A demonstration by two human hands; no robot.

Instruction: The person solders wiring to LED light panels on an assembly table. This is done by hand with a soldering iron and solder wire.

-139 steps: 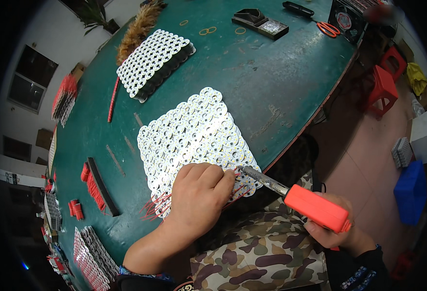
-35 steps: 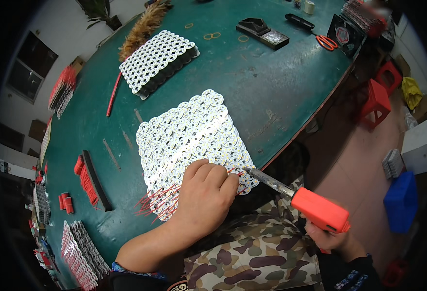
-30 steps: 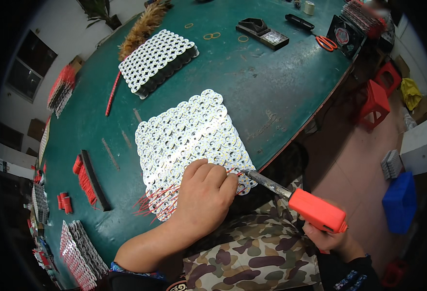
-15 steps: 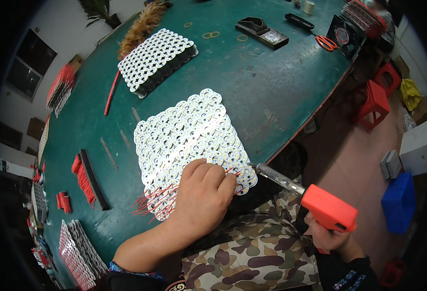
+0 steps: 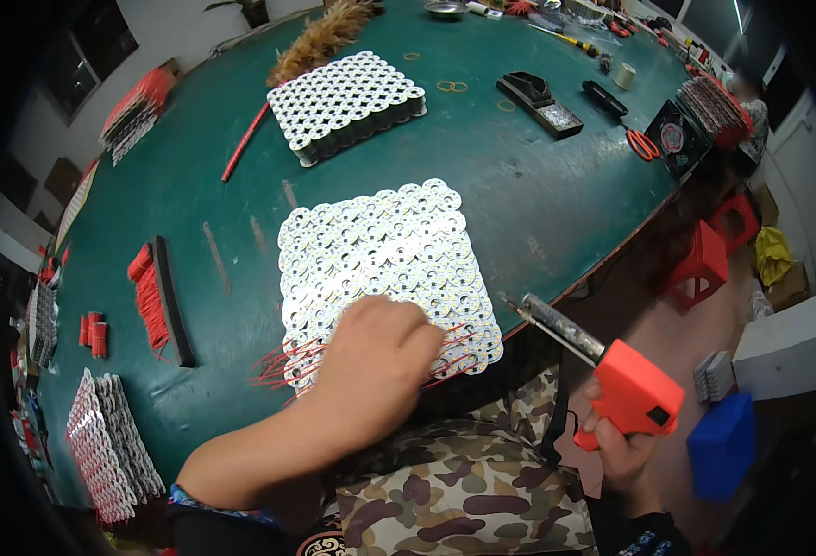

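Observation:
A panel of overlapping round white LED boards (image 5: 380, 246) lies on the table close to me. My left hand (image 5: 371, 357) rests on its near part, fingers closed round a bunch of thin red wires (image 5: 283, 364). Loose wire ends fan out to the left of the hand, and a few run right across the boards; the fingertips are hidden beneath the hand. In my right hand (image 5: 619, 454) is a red soldering gun (image 5: 635, 389), gripped by its handle. Its metal barrel slants up and left, with the tip off the panel's right side.
A stack of white round boards (image 5: 348, 107) stands farther back beside a feather duster (image 5: 325, 42). At left lie a red wire bundle (image 5: 153, 315) and a dark bar (image 5: 172, 301). Back right are a soldering stand (image 5: 542, 107) and scissors (image 5: 642, 144). Red stools (image 5: 695, 264) stand beyond the table edge.
The soldering gun's tip has moved off the panel's right edge, out to the right. My left hand stays over the wires. The whole view has shifted, showing more of the table's far side.

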